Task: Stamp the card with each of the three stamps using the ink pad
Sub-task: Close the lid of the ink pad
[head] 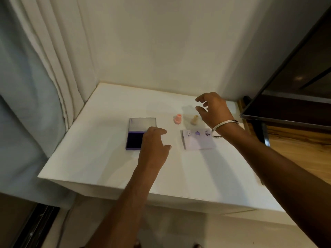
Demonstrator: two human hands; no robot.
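Three purple prints already on the pale rectangular card (198, 141) — a smiley, a heart and a crescent-like mark in one row along its far edge; stamping judged complete, with tidying or closing the pad as the likely step in hand. Left hand (155, 145) open, fingers loosely spread, holding nothing, resting over the near right corner of the open purple ink pad (137, 139), its clear hinged lid (142, 124) lying flat just beyond the fingertips. Right hand (213, 110) open and empty, fingers curled and apart, raised above the white tabletop (100, 158), a silver metal bangle (224, 123) on the wrist. Small pink plastic stamp (177, 119) upright to the left of the right hand, near its fingertips; small beige stamp (194, 120) just beside and below the palm, blurred, attitude hard to tell. Third stamp not visible — possibly hidden behind the right hand. Card below the right wrist, to the right of the left hand and well apart from the pad. To close the pad well: steady the base with the left thumb, fold the lid toward the wrist, keep fingertips off the dark inked surface. Avoid dragging the right forearm across the card; fresh prints likely to smear. Keep the stamps upright, inked faces away from the tabletop.
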